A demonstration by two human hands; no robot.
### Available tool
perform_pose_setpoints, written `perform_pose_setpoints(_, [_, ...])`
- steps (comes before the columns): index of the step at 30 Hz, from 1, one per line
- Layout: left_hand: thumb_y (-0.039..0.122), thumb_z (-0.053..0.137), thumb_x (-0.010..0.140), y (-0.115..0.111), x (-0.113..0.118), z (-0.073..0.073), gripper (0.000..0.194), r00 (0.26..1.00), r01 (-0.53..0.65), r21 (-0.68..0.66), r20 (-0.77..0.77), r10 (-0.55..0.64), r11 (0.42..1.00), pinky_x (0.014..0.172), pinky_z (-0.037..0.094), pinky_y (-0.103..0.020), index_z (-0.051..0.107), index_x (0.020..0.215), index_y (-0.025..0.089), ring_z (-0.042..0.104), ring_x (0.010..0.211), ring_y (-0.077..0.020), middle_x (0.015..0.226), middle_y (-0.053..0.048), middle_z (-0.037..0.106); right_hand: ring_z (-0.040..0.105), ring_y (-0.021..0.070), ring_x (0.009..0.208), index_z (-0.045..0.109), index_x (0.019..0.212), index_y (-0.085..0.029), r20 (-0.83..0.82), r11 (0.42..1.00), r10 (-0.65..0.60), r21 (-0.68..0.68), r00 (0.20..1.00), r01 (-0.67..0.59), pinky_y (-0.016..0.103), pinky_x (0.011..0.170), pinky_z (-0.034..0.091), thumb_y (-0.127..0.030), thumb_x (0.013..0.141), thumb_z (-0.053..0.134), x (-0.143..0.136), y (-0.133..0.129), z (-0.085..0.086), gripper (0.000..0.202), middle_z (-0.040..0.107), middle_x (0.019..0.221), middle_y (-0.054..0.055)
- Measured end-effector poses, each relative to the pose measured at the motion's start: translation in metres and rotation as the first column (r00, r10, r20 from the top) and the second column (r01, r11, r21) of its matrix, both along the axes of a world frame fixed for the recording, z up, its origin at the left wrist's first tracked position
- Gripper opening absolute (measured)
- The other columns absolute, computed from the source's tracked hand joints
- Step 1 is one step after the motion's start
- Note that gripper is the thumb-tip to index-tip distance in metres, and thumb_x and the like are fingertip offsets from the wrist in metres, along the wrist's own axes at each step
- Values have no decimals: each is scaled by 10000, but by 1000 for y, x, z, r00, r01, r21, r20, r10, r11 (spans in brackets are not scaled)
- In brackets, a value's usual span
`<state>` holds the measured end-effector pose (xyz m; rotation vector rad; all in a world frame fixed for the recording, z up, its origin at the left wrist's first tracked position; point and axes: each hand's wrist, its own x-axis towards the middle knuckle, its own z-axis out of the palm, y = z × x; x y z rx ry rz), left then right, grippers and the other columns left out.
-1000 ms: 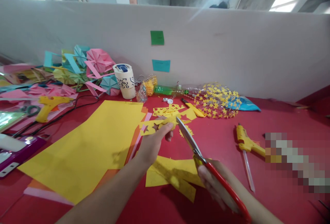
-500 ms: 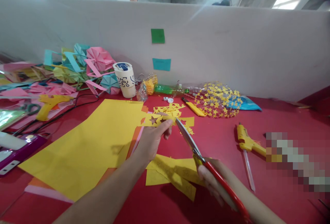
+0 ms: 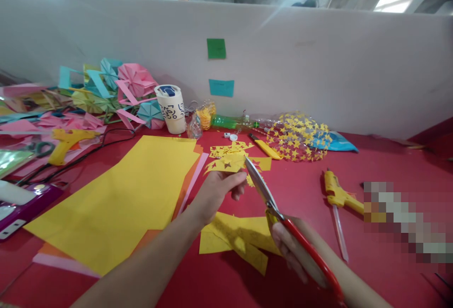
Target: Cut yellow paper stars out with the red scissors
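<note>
My left hand (image 3: 212, 194) is closed on a yellow paper strip (image 3: 231, 164) with star-shaped holes in it. The fingers under the strip are partly hidden. In my right hand (image 3: 292, 246) are scissors (image 3: 261, 183) with red handles, their blades pointing up and left. The blade tips meet the strip near its middle; whether the blades are fully closed I cannot make out. Below the hands, several yellow paper strips (image 3: 235, 235) lie overlapping on the red table (image 3: 304, 190). Small cut yellow stars and scraps (image 3: 231, 149) lie behind the held strip.
Large yellow sheets (image 3: 134, 190) cover the left. Behind stand a white cup (image 3: 171, 109), a green bottle (image 3: 230, 122), a yellow box cutter (image 3: 267, 148) and star-covered clear plastic (image 3: 300, 138). Glue guns lie right (image 3: 339, 192) and left (image 3: 63, 145), near folded paper decorations (image 3: 136, 81).
My left hand has shifted slightly right and the held strip has tilted and curled. The scissor tips have moved a little up and right.
</note>
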<state>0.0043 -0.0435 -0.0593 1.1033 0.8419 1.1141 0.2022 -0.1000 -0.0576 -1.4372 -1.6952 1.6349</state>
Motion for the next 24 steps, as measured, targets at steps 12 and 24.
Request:
perform_pose_setpoints(12, [247, 545, 811, 2, -1, 1, 154, 980, -168, 69, 123, 158, 983, 529, 412, -230, 620, 719, 149, 524, 570, -100, 660, -11, 605, 313, 52, 337, 338, 643, -219, 70, 997, -17, 81, 997, 12, 191, 345, 200, -656, 815, 438, 0, 1, -17, 480, 344, 460, -86])
perform_pose_setpoints(24, [255, 545, 822, 5, -3, 0, 201, 980, -193, 116, 67, 186, 974, 495, 405, -216, 587, 648, 162, 501, 537, -89, 592, 13, 565, 370, 104, 485, 377, 622, -210, 95, 956, 69, 278, 993, -93, 215, 458, 280, -614, 857, 371, 1, 2, -7, 468, 347, 494, -55])
